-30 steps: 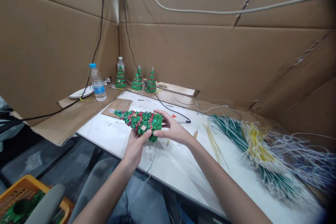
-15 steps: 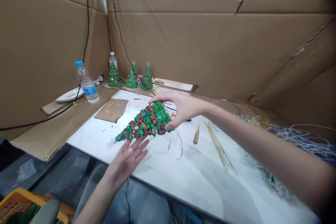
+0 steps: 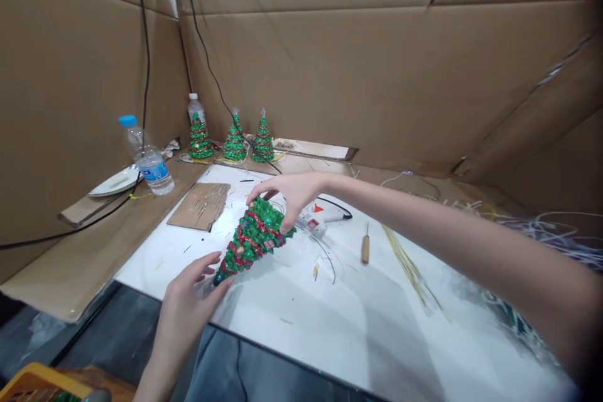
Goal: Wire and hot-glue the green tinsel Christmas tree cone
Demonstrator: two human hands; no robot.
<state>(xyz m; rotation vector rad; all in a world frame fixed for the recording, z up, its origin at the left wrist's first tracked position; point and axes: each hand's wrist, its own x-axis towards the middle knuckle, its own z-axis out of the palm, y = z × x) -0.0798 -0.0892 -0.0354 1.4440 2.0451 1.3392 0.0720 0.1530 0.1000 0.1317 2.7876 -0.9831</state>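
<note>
A small green Christmas tree (image 3: 252,242) of shiny tinsel, with red garland and gold baubles, lies tilted in the air over the white table (image 3: 320,339), its tip pointing down to the left. My right hand (image 3: 287,198) grips the wide base from above, thumb on the near side. At the tip, my left hand (image 3: 191,292) has its thumb and curled fingers around the narrow end; the clear topper there is mostly hidden. Just behind the base lies a white glue gun (image 3: 313,220) with an orange part, partly covered by my right hand.
Three similar trees (image 3: 234,141) stand at the back beside a bottle. A water bottle (image 3: 157,173) and white plate (image 3: 117,181) are left, near a cardboard piece (image 3: 200,206). A wooden-handled awl (image 3: 365,248), yellow strands (image 3: 407,260) and a wire pile (image 3: 551,239) lie right.
The tree's tip has swung down and toward me. My left hand has moved from under the tree's side, palm up, to around the tip. My right hand keeps hold of the base.
</note>
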